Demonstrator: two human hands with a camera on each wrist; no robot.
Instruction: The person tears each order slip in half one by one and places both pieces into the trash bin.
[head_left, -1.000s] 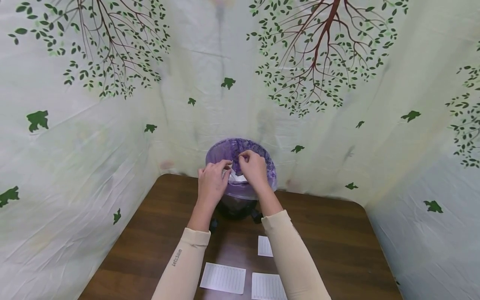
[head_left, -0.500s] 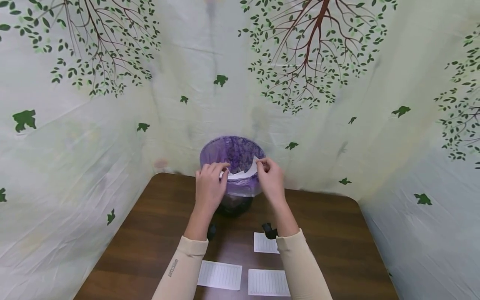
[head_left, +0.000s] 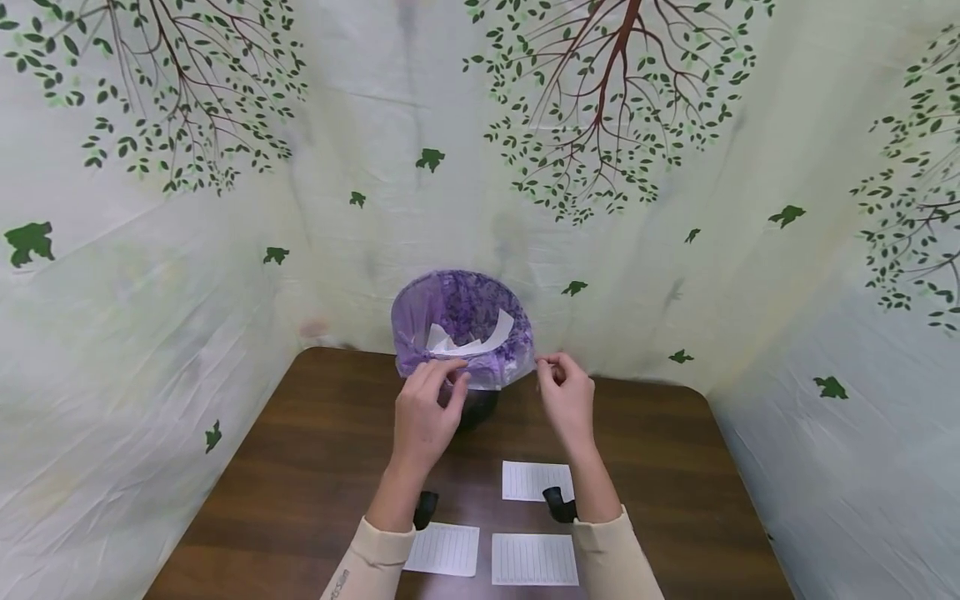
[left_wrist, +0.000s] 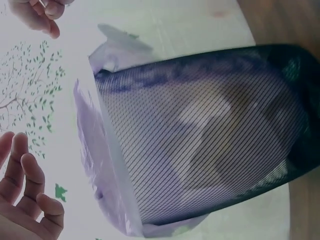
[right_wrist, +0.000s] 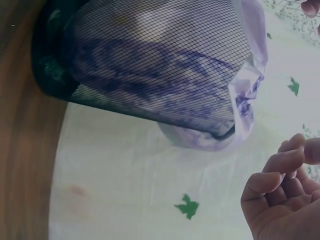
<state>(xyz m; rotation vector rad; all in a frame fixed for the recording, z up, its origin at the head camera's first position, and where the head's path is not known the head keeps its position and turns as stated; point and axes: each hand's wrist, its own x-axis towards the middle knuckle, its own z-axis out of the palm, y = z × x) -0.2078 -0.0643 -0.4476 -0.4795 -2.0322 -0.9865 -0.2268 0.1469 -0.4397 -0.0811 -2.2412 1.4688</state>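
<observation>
A mesh wastebasket (left_wrist: 200,140) stands at the back of the table, lined with a translucent purple bag (head_left: 480,292) folded over its rim. Inside it lie a curved white paper strip (head_left: 501,329) and other white scraps (head_left: 441,340). My left hand (head_left: 427,412) is just in front of the basket's near side, fingers bent loosely and holding nothing. To the right of the bag is my right hand (head_left: 567,404), its thumb and fingers loosely curled. The right wrist view shows that hand apart from the bag, with nothing visible in it.
Three ruled white cards lie on the brown wooden table (head_left: 300,467): a left card (head_left: 444,550), a front right card (head_left: 534,560) and a rear card (head_left: 525,481). Black wrist mounts show at both wrists. A leaf-patterned cloth (head_left: 337,275) surrounds the table.
Both hands have come out of the basket and drawn back toward me, the right one also moving right. The paper strip, at the fingertips half a second ago, now rests in the bag.
</observation>
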